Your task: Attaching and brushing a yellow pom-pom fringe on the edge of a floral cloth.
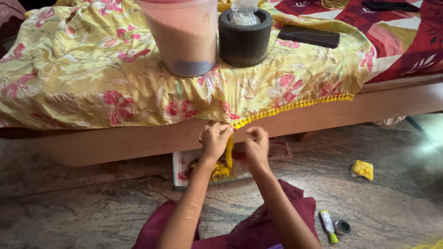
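Both hands work at the front edge of the bed, where the yellow floral cloth (138, 83) hangs over the wooden bed frame (138, 140). Left hand (214, 140) is curled, fingertips pinching the cloth hem right where the yellow tassel trim (295, 105) ends. Right hand (257, 145) is just beside it, fingers bunched together; can't tell if it pinches thread or a needle, too small to see. A yellow tassel strand (229, 154) hangs down btwn the two hands.

Risks, as I judge them:
- Pink plastic container (184, 37) & dark stone mortar (244, 39) stand on the cloth near the bed's front edge. A hard tug on the hem could drag them fwd and tip them.
- Hands v. close together; a sharp tool, if there, could prick a finger.
- Tray of yellow bits (217, 173) sits under the bed edge, directly below; a dropped tassel could get lost in it.
- Small tube (328, 225) & tape roll (342, 227) lie loose on the floor near the knee; easy to knock away.
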